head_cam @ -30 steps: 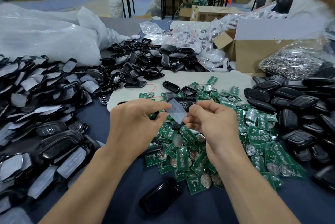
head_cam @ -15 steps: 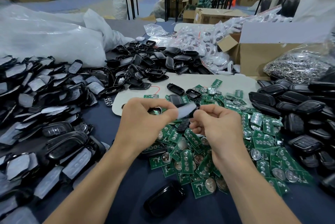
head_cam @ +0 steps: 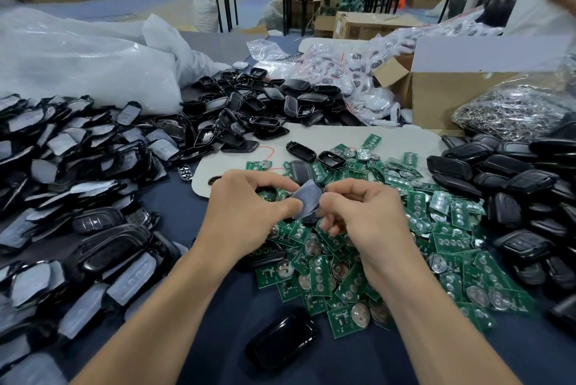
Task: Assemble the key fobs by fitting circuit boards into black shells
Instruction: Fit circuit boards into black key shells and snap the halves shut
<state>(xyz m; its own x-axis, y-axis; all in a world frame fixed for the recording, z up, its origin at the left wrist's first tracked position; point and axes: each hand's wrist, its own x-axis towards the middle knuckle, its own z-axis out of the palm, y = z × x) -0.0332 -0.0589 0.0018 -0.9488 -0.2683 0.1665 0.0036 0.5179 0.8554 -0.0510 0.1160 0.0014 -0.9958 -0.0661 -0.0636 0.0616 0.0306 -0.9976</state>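
Fingers of both hands are closed on the grey pad (head_cam: 307,199): the left hand (head_cam: 246,213) pinches its near edge, the right hand (head_cam: 364,216) its far corner. A second ago it faced me flat; now it tilts down over the circuit boards (head_cam: 318,275), probably onto a black shell (head_cam: 311,219) that is mostly hidden beneath. I cannot tell whether a board is inside.

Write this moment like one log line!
left hand, right hand: pinch grey pad | below: green circuit boards | lone black shell: untouched

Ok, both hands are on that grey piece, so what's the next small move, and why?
Probably press the grey pad flat into the black shell behind it: left hand and right hand both pinch it, and it sits tilted, not seated.
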